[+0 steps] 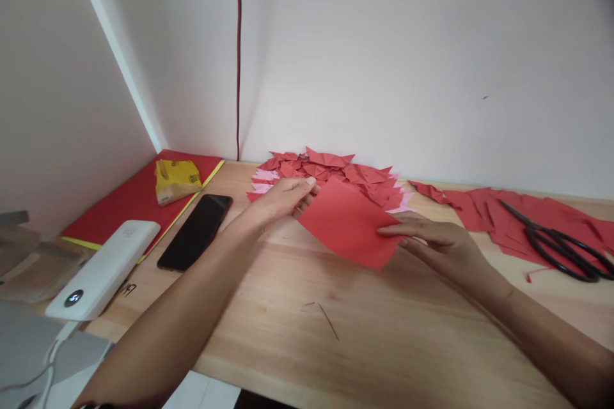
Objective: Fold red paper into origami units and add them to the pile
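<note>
A flat red sheet of paper (350, 223) is held up over the wooden table, tilted toward me. My right hand (434, 239) pinches its right corner between thumb and fingers. At the paper's upper left corner is my left hand (290, 197), with the thumb stretched along the top and the fingers curled, partly hidden behind the paper. Just behind both hands lies a heap of folded red paper pieces (330, 169), with some pink paper pieces (263, 182) at its sides.
Black-handled scissors (556, 246) rest on red paper sheets (518, 217) at the right. To the left are a black phone (196, 233), a white power bank (108, 268) with a cable, and a yellow packet (177, 180) on a red folder (115, 208). A white wall (407, 64) stands behind.
</note>
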Available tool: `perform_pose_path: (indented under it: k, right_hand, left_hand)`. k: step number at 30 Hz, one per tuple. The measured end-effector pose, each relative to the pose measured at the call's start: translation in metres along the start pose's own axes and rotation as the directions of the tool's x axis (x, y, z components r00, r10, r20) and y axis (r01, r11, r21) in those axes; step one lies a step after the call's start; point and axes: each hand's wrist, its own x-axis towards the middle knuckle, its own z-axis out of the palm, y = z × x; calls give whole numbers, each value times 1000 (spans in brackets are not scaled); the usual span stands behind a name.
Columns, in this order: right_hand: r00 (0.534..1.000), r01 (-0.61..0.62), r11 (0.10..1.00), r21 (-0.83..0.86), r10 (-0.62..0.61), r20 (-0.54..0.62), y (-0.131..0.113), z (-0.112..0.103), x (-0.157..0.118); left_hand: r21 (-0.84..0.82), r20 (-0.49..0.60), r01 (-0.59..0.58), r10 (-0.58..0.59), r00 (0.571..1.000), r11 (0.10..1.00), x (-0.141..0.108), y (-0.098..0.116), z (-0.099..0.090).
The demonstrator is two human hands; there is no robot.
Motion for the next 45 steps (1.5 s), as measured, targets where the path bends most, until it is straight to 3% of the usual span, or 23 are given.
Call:
perform_pose_path:
  k: [3,6,7,9,10,11,13,14,16,20,23,26,32,37,39,45]
  right_hand:
    - [1000,-30,1000,4,30,-1,1,-2,-6]
    - [999,-49,998,30,49,4,4,-2,-13]
    - [999,-53,998,43,53,9,5,-2,-15]
    - [998,-56,996,73,55,25,6,-2,-17]
    - [998,-60,994,91,57,40,7,-3,-18]
    - [997,-62,992,110,56,55,8,-3,-18]
    - [995,-68,986,149,55,89,9,-3,-18]
    - [993,-69,984,167,51,108,10,-3,-17]
    - [987,-78,978,193,49,153,12,-2,-17]
    - [977,-96,982,162,61,205,16,0,-16]
    - [983,-59,996,66,47,177,18,0,-18]
    - [985,-75,996,-50,82,149,18,-2,-19]
    - [977,-139,987,-75,150,155,16,-2,-16]
    - [971,-157,984,-81,169,172,14,-2,-15]
    - [970,-170,979,-116,187,158,12,-1,-16]
    - [955,-212,959,-189,244,166,6,-1,-22]
  left_hand:
    - [12,-22,13,-13,1000,1000,2,3,3]
    - [160,-115,-89,108,987,983,4,5,7]
    - [255,-153,-157,200,968,954,3,5,10]
    - [464,-224,-284,421,879,839,-4,7,17]
    - [524,-209,-321,484,850,789,-10,8,21]
    - [559,-135,-359,509,850,748,-17,8,27]
    - [613,133,-454,482,866,647,-32,5,38]
    - [633,253,-511,468,846,582,-39,2,43]
    - [685,390,-543,385,836,486,-49,-8,54]
    - [821,427,-517,339,838,244,-51,-28,72]
    - [840,465,-531,358,810,109,-45,-35,81]
    - [837,457,-533,377,806,125,-41,-35,83]
    - [845,272,-414,395,877,338,-37,-39,81]
    - [779,187,-399,429,884,483,-35,-48,79]
    - [779,209,-433,463,861,454,-34,-52,78]
    - [829,398,-523,444,802,201,-38,-51,75]
